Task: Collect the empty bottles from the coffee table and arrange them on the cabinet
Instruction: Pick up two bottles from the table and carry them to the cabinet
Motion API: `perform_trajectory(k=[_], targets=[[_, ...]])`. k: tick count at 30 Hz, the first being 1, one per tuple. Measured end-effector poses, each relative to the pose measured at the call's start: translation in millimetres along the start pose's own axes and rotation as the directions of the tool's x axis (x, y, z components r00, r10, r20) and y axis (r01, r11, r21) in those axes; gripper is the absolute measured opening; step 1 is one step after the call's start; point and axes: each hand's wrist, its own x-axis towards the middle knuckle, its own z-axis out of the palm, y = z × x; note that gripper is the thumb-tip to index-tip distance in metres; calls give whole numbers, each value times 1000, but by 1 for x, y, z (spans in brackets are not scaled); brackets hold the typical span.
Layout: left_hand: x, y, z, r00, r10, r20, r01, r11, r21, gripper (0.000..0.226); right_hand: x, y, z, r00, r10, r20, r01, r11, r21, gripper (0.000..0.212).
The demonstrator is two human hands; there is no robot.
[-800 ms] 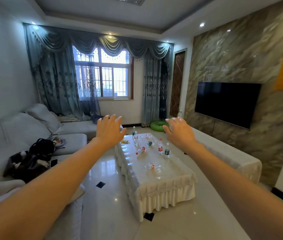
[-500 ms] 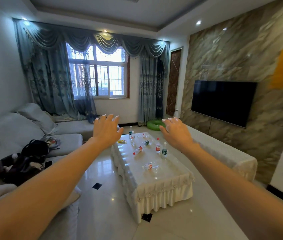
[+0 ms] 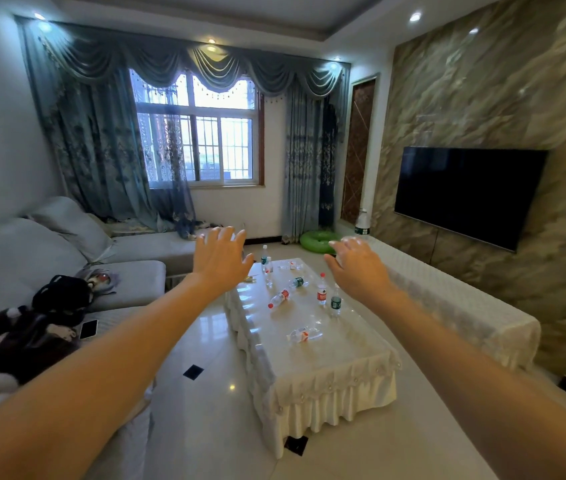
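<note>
Both arms reach forward, palms down, toward a coffee table (image 3: 312,355) strewn with plastic bottles.

The left hand (image 3: 219,259) and right hand (image 3: 359,266) hang in the air with fingers spread and relaxed, holding nothing. Between them, at twelve o'clock, bottles stand and lie on the cloth: a red-label bottle (image 3: 322,289) upright, another (image 3: 278,299) on its side. The cloth-draped cabinet (image 3: 465,306) runs at two o'clock under the television (image 3: 465,194).

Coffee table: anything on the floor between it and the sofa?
Head view: nothing; bare glossy tile floor between coffee table and sofa.
</note>
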Motion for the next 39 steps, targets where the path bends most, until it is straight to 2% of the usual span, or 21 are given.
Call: perform_trajectory(k=[10, 18, 25, 39], targets=[[114, 15, 69, 998, -64, -13, 64, 996, 54, 54, 129, 64, 49, 999, -50, 2, 50, 999, 9, 47], [157, 4, 122, 994, -101, 27, 100, 994, 33, 55, 188, 73, 103, 995, -92, 31, 90, 995, 52, 45], [197, -48, 169, 988, -143, 52, 139, 988, 64, 55, 246, 49, 161, 990, -105, 98, 98, 993, 68, 48], [308, -191, 260, 988, -146, 58, 144, 989, 43, 56, 409, -45, 268, 993, -118, 5, 117, 987, 107, 46]])
